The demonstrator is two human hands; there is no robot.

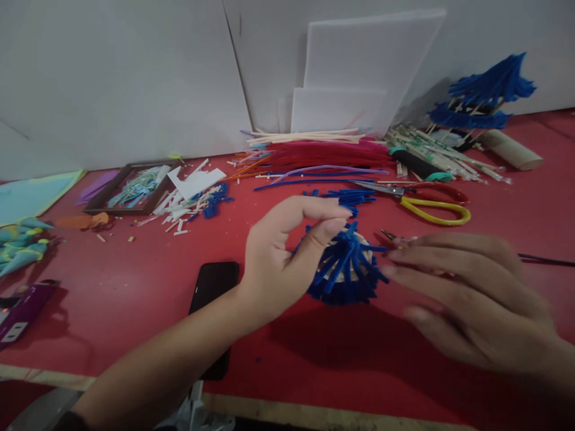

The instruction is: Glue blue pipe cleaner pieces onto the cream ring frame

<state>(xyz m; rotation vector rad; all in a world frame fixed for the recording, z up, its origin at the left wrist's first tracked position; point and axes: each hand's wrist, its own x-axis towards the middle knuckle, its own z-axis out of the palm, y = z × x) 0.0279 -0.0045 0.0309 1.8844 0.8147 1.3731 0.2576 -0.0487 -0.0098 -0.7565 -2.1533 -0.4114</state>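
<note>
- Left hand [278, 263] curls, thumb and forefinger nearly meeting by the tip of the fuzzy-stripped blue cone [345, 258]; grip unclear.
- Right hand [480, 299] bends loosely at the cone's right edge; hold unclear.
- Smooth red tabletop [332, 371] reaches a pale front edge [314, 410].

A blue pipe-cleaner roof [349, 250] shows just right of the frame's centre, peak uppermost, strips [335, 267] splaying over a pale disc [365, 242] above a blue fringe [344, 293].

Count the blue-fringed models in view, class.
2: one blue-fringed model between the left hand and right hand, a taller model at back right near the cardboard tube. No others show.
</note>
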